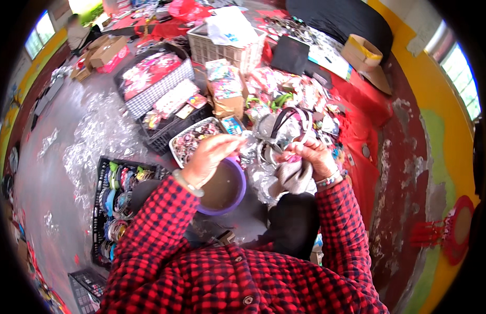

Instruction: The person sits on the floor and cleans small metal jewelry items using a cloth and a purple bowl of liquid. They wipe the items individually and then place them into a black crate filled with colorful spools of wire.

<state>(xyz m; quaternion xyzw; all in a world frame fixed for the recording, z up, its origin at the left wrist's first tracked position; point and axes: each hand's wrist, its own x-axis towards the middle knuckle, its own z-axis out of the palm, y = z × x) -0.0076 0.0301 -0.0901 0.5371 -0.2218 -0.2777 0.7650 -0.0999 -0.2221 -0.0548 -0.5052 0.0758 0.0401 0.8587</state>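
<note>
2 hands (211,156) | 1 gray cloth (295,178) | 1 purple basin (241,193) (just one)

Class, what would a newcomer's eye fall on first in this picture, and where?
Probably the purple basin of murky liquid, mid-picture, beside the left hand. Next, the dark and pale hoops in the right hand, above a grey cloth. Bright red fabric spreads to the right of them.

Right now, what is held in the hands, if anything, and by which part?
The right hand holds what looks like a headband, near its lower end; a greyish cloth bunches below, its hold unclear. The left hand shows nothing held.
</note>
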